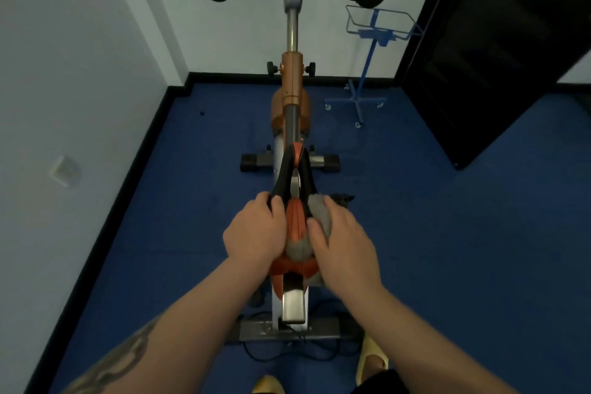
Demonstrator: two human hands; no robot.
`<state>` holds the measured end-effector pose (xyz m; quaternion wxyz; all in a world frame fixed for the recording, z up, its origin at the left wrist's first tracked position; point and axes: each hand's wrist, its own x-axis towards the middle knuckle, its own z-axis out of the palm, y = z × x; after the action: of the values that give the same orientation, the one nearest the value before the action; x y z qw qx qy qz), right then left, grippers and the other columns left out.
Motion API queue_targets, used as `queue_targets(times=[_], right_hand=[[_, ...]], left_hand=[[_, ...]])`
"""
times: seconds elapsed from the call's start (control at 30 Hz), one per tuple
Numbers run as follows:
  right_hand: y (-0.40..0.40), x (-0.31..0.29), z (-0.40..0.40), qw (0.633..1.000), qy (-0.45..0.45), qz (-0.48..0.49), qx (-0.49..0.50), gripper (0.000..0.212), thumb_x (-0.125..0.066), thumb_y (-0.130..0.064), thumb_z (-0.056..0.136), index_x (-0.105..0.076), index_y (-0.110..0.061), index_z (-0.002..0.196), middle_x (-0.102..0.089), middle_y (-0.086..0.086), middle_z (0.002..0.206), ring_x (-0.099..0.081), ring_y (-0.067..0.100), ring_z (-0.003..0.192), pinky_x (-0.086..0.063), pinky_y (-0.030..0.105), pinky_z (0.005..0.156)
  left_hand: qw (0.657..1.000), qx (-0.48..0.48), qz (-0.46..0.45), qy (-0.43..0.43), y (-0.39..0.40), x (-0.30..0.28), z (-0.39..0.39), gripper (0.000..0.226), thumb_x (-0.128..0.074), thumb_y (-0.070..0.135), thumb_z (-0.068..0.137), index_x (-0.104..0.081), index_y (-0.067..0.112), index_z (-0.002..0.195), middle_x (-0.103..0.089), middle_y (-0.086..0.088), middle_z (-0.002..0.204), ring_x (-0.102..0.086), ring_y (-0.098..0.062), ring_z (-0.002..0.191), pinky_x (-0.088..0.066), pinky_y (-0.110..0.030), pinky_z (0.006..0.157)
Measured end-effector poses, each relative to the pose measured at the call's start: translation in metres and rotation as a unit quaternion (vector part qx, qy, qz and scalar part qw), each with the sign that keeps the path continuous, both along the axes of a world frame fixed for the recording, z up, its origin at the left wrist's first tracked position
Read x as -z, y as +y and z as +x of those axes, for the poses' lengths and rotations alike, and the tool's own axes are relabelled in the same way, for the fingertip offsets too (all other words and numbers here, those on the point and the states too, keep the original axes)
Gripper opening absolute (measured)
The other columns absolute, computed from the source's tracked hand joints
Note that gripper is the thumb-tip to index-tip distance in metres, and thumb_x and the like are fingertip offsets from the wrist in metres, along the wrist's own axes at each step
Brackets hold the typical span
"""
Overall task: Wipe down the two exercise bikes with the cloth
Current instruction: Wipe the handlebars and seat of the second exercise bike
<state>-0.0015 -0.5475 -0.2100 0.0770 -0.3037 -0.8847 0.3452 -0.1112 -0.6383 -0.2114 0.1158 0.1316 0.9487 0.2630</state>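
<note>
An orange and silver exercise bike [291, 83] stands straight ahead, its black handlebars at the top of the view. Its black and orange saddle [295, 169] lies just below my head. My left hand [254, 229] grips the saddle's left edge, fingers curled over it. My right hand [343, 241] presses a grey cloth [316, 208] against the right side of the saddle, thumb hooked round the cloth. Part of the cloth shows below the saddle's orange centre. Only one bike is in view.
A blue wire stand on castors [367, 73] is at the right of the bike by the white wall. A black door [492, 51] stands open at the right. Blue floor surrounds the bike. A cable lies by the rear base bar [287, 329]. My yellow slippers show below.
</note>
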Motion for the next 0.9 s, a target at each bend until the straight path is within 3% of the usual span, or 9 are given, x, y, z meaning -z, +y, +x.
queue_targets(times=[0.07, 0.2, 0.3, 0.47, 0.57, 0.7, 0.77, 0.83, 0.9], right_hand=[[0.0, 0.004, 0.006, 0.999, 0.006, 0.017, -0.031, 0.065, -0.025, -0.057, 0.094, -0.024, -0.027, 0.151, -0.039, -0.009, 0.145, -0.04, 0.01, 0.13, -0.037, 0.025, 0.098], [0.035, 0.001, -0.057, 0.993, -0.097, 0.022, -0.066, 0.046, -0.025, -0.049, 0.102, -0.048, -0.015, 0.123, -0.061, 0.007, 0.115, -0.059, 0.024, 0.099, -0.04, 0.033, 0.071], [0.05, -0.004, -0.101, 0.989, -0.135, -0.054, -0.011, 0.055, -0.023, -0.048, 0.104, -0.051, -0.006, 0.125, -0.061, 0.017, 0.12, -0.058, 0.033, 0.107, -0.041, 0.036, 0.078], [0.035, 0.005, -0.065, 0.995, -0.049, 0.007, -0.084, 0.066, -0.033, -0.05, 0.099, -0.021, -0.011, 0.151, -0.051, 0.012, 0.139, -0.057, 0.03, 0.115, -0.051, 0.04, 0.087], [0.048, 0.014, -0.093, 0.995, -0.055, -0.007, -0.083, 0.071, -0.033, -0.05, 0.1, -0.013, -0.007, 0.153, -0.048, 0.016, 0.142, -0.054, 0.032, 0.119, -0.049, 0.039, 0.088], [0.075, 0.021, -0.145, 0.992, 0.006, -0.097, -0.08, 0.055, -0.033, -0.048, 0.102, -0.04, -0.012, 0.142, -0.053, 0.012, 0.135, -0.052, 0.03, 0.12, -0.044, 0.039, 0.098], [0.093, 0.024, -0.162, 0.987, 0.034, -0.077, -0.133, 0.045, -0.037, -0.045, 0.102, -0.059, -0.011, 0.119, -0.061, 0.012, 0.117, -0.057, 0.028, 0.109, -0.045, 0.036, 0.091], [0.109, 0.021, -0.17, 0.974, 0.06, -0.021, -0.219, 0.041, -0.042, -0.041, 0.101, -0.066, -0.008, 0.099, -0.064, 0.01, 0.102, -0.059, 0.027, 0.099, -0.045, 0.036, 0.086], [0.113, 0.021, -0.163, 0.938, 0.099, 0.054, -0.329, 0.038, -0.049, -0.038, 0.098, -0.068, -0.006, 0.094, -0.065, 0.009, 0.1, -0.057, 0.026, 0.103, -0.04, 0.035, 0.094]], left_hand=[[1.0, -0.014, -0.005, 0.006, 0.003, 0.0, 0.0, 0.038, -0.026, 0.046, 0.1, -0.058, 0.029, 0.11, -0.058, 0.009, 0.087, -0.052, -0.013, 0.073, -0.033, -0.032, 0.06], [0.999, -0.036, -0.009, 0.01, 0.004, 0.0, 0.002, 0.038, -0.027, 0.047, 0.099, -0.059, 0.033, 0.114, -0.059, 0.011, 0.089, -0.051, -0.011, 0.076, -0.035, -0.031, 0.062], [0.998, -0.062, -0.007, 0.004, 0.003, -0.001, 0.003, 0.039, -0.029, 0.048, 0.1, -0.059, 0.037, 0.121, -0.066, 0.009, 0.103, -0.052, -0.01, 0.084, -0.035, -0.03, 0.066], [0.995, -0.095, 0.018, 0.007, 0.002, -0.001, 0.006, 0.033, -0.031, 0.046, 0.1, -0.063, 0.043, 0.109, -0.062, 0.018, 0.084, -0.047, 0.001, 0.071, -0.03, -0.02, 0.055], [0.993, -0.116, 0.012, 0.006, 0.003, 0.001, 0.005, 0.035, -0.033, 0.048, 0.099, -0.065, 0.042, 0.111, -0.068, 0.014, 0.1, -0.058, -0.008, 0.087, -0.035, -0.028, 0.064], [0.989, -0.144, 0.044, -0.01, 0.002, -0.001, 0.007, 0.033, -0.036, 0.046, 0.099, -0.068, 0.042, 0.108, -0.068, 0.016, 0.107, -0.059, -0.009, 0.099, -0.04, -0.031, 0.073], [0.987, -0.152, 0.057, -0.018, 0.002, -0.002, 0.007, 0.032, -0.039, 0.044, 0.099, -0.069, 0.041, 0.106, -0.068, 0.018, 0.108, -0.059, -0.008, 0.101, -0.043, -0.033, 0.077], [0.984, -0.161, 0.068, -0.022, 0.002, -0.003, 0.007, 0.031, -0.041, 0.042, 0.098, -0.071, 0.041, 0.106, -0.068, 0.02, 0.109, -0.058, -0.007, 0.102, -0.043, -0.032, 0.079], [0.983, -0.167, 0.072, -0.019, 0.002, -0.002, 0.006, 0.029, -0.043, 0.041, 0.098, -0.071, 0.04, 0.105, -0.068, 0.02, 0.108, -0.057, -0.006, 0.102, -0.041, -0.03, 0.077]])
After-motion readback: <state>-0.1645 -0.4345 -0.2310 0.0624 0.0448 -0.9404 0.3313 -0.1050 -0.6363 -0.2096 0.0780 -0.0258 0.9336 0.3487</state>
